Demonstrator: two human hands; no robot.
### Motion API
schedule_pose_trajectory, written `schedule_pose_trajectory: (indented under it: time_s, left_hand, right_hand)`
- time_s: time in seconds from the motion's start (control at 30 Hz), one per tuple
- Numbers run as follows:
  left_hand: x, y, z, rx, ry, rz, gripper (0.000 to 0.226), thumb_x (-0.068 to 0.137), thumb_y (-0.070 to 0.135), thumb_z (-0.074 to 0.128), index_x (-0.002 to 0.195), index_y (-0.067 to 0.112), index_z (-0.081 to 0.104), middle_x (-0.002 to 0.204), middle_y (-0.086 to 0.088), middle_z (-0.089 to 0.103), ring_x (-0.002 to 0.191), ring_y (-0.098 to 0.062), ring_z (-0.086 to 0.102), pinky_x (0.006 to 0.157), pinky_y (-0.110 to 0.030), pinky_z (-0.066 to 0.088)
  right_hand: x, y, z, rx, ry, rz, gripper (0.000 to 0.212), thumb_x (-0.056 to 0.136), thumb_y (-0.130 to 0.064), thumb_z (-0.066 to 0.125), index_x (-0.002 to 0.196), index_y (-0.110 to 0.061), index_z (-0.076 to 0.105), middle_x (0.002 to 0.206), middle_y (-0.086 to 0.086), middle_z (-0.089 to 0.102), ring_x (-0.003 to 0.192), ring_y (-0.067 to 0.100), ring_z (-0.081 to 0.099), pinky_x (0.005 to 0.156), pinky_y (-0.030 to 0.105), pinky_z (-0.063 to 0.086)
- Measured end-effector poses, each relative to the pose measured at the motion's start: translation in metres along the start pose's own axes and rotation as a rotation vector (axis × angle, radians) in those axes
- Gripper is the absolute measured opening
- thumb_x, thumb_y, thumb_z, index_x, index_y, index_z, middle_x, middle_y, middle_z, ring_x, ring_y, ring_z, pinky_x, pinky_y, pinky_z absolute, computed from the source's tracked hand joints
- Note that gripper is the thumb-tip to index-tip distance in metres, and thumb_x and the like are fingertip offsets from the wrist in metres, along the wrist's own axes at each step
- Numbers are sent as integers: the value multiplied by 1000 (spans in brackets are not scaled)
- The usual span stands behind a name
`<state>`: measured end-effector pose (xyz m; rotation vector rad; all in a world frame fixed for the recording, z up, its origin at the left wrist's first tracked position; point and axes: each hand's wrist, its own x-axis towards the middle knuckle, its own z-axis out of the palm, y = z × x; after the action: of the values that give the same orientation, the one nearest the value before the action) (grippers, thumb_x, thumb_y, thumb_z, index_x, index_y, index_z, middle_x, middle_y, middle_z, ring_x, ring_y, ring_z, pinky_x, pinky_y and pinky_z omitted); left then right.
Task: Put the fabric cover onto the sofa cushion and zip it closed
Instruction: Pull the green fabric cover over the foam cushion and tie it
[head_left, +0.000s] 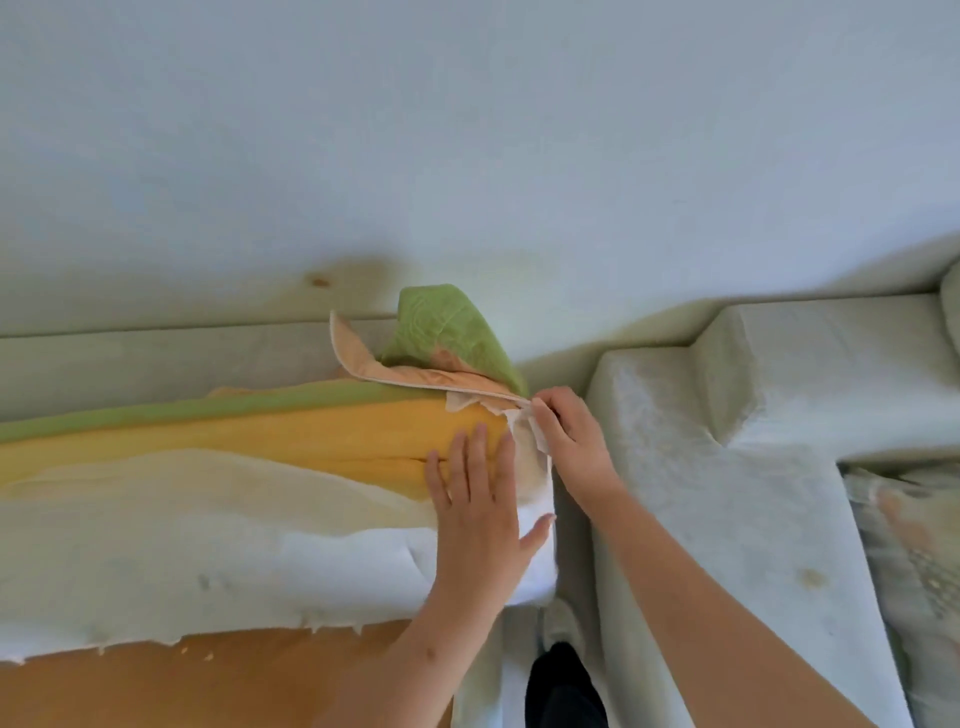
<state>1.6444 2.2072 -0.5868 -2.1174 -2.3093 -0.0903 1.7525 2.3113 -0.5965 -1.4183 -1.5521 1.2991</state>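
Observation:
A long sofa cushion (291, 441) lies across the left half of the view, showing yellow foam with a green strip along its far edge and white wadding (156, 566) over its near side. The fabric cover (452, 332), green outside and peach inside with a pale piped edge, is bunched and folded back over the cushion's far right corner. My left hand (475, 514) lies flat with straight fingers on the cushion's right end, pressing the foam. My right hand (569, 436) pinches the cover's edge and a bit of white lining at that corner.
A pale sofa frame (675, 467) with its armrest and another cushion stands right of the cushion. A plain wall (467, 130) fills the upper half. Orange-brown fabric (208, 680) lies along the near edge at lower left. A dark shoe (563, 686) shows at the bottom.

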Motion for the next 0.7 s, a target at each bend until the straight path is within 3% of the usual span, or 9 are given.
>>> schedule_pose_trajectory:
  time_s: [0.1, 0.23, 0.37, 0.47, 0.53, 0.6, 0.67, 0.7]
  left_hand:
    - [24, 12, 0, -9, 4, -85, 83, 80, 55, 66, 143, 6, 43, 141, -13, 48, 134, -33, 41, 111, -52, 30]
    - [42, 12, 8, -79, -19, -71, 89, 66, 47, 82, 135, 1, 53, 136, -14, 57, 131, -30, 49, 108, -43, 41]
    - [56, 0, 15, -110, 70, -59, 49, 77, 29, 68, 119, 3, 65, 121, -12, 67, 121, -27, 58, 106, -40, 44]
    - [79, -8, 20, -217, 115, -92, 13, 78, 15, 66, 89, 13, 73, 87, -5, 72, 93, -24, 65, 90, -36, 50]
    - [85, -15, 26, -232, 90, -74, 6, 77, 13, 65, 74, 16, 69, 73, -3, 69, 79, -24, 65, 81, -36, 52]
    - [79, -22, 34, -242, 119, -108, 16, 84, 9, 52, 78, 12, 67, 73, -6, 66, 75, -25, 65, 77, -35, 54]
    - [76, -32, 39, -326, 44, -292, 20, 86, -3, 52, 101, 3, 65, 87, -9, 65, 82, -23, 63, 71, -27, 51]
    - [76, -40, 40, -293, 19, -280, 26, 85, -5, 55, 109, -1, 63, 92, -10, 65, 85, -24, 63, 69, -23, 49]
  right_hand:
    - [23, 5, -17, -275, -216, -128, 29, 88, -35, 62, 72, -13, 51, 70, -4, 50, 71, 9, 45, 63, 20, 36]
    - [54, -10, -20, -35, -404, 111, 53, 89, -44, 61, 62, -5, 38, 62, 0, 30, 57, 11, 28, 50, 25, 22]
    - [48, -21, -17, -87, -401, 88, 55, 91, -41, 59, 61, 0, 39, 60, 0, 28, 54, 10, 26, 48, 24, 20]
    - [3, -11, -11, -67, -276, 68, 52, 93, -32, 58, 56, -12, 28, 54, -5, 26, 52, 9, 25, 50, 25, 21]
    - [-31, -5, -3, 17, -192, 146, 52, 93, -29, 59, 57, -18, 24, 52, -8, 24, 50, 8, 25, 49, 21, 21]
    - [-58, 1, 12, 59, -180, 167, 51, 92, -27, 59, 57, -20, 23, 52, -9, 24, 51, 8, 24, 48, 20, 22]
    - [-71, 8, 27, 21, -203, 121, 51, 91, -28, 60, 55, -22, 24, 51, -9, 25, 51, 7, 25, 48, 21, 22]
    - [-69, 12, 30, -29, -224, 89, 49, 91, -29, 59, 55, -22, 25, 51, -8, 26, 51, 7, 25, 48, 22, 22]
